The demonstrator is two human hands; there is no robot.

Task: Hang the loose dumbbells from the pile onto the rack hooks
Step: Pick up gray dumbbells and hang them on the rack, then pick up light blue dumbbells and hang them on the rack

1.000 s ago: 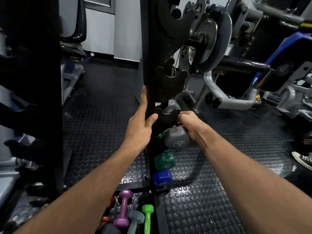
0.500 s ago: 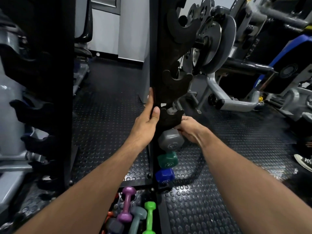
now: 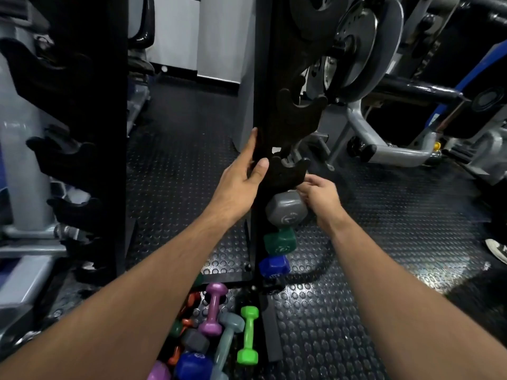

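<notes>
A tall black rack (image 3: 270,78) stands in front of me with black hooks down its right side. My left hand (image 3: 241,176) holds the rack's upright, thumb hooked round its front edge. My right hand (image 3: 319,194) grips the grey dumbbell (image 3: 285,212) from the right, just under an empty hook (image 3: 288,174). Below it hang a green dumbbell (image 3: 279,240) and a blue dumbbell (image 3: 274,266). The pile (image 3: 208,341) of loose coloured dumbbells lies on the floor at the rack's foot, with purple, bright green, grey-green, blue and orange ones.
A second black rack (image 3: 82,133) with empty hooks stands to the left. Weight machines with a large plate (image 3: 365,48) crowd the back right. Studded black rubber floor (image 3: 384,229) spreads around. A shoe (image 3: 498,249) shows at the right edge.
The grey dumbbell has dropped from beside the empty hook to just under it, above the green one. My right hand followed it down. My left hand stayed on the upright.
</notes>
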